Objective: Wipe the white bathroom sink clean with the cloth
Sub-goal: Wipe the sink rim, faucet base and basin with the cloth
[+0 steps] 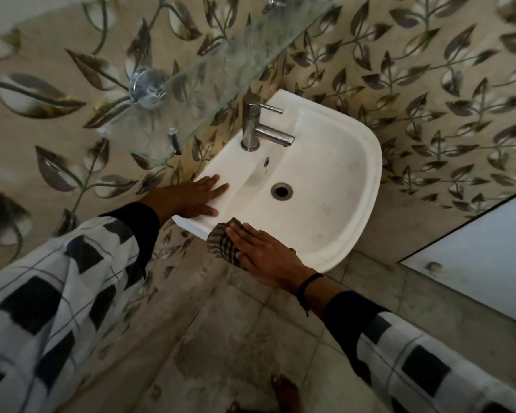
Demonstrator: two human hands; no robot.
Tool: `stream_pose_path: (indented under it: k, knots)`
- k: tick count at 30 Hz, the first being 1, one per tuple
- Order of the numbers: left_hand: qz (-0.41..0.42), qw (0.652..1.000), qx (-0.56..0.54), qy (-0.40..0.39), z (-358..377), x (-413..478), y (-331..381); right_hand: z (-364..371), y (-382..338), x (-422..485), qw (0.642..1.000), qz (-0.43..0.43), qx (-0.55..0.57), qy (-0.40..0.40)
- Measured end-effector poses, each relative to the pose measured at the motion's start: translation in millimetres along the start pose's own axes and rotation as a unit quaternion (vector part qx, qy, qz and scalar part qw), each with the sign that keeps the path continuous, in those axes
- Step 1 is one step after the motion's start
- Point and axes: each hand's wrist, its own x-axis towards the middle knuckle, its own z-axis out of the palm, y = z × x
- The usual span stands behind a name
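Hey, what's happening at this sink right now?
A person is cleaning the white sink by hand. Their right hand presses a checked cloth flat against the near rim, with the fingers straight. The left hand rests flat on the rim on the tap's side. Faint smudges show in the basin, so the job looks unfinished.

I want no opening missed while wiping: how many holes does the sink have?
2: the round drain in the floor of the sink, and a small overflow hole just below the tap. The cloth and right hand hide some rim.
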Motion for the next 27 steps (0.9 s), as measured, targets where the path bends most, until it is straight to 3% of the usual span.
stream_pose_path:
  k: [4, 9, 14, 18, 23, 27]
  knots:
    - [-0.018, 0.999, 0.005, -0.044, -3, 6, 4, 2, -23, -5, 0.994, 0.096, 0.030, 0.045]
    - [-0.044, 0.995, 0.028, -0.085, -14, 6, 13, 3, -12, -31, 0.993, 0.092, 0.016, 0.072]
    - [-0.042, 0.991, 0.059, -0.116, -21, 3, 20, 11, -30, -37, 0.980, 0.164, 0.016, 0.111]
    - [-0.052, 0.989, 0.059, -0.127, -23, 2, 24, 4, -10, -66, 0.985, 0.137, -0.005, 0.103]
    - [-0.056, 0.989, 0.054, -0.129, -21, 3, 24, 2, -12, -67, 0.963, 0.245, 0.003, 0.111]
    - [-0.061, 0.987, 0.059, -0.135, -21, 5, 25, 5, -12, -83, 0.977, 0.183, -0.021, 0.106]
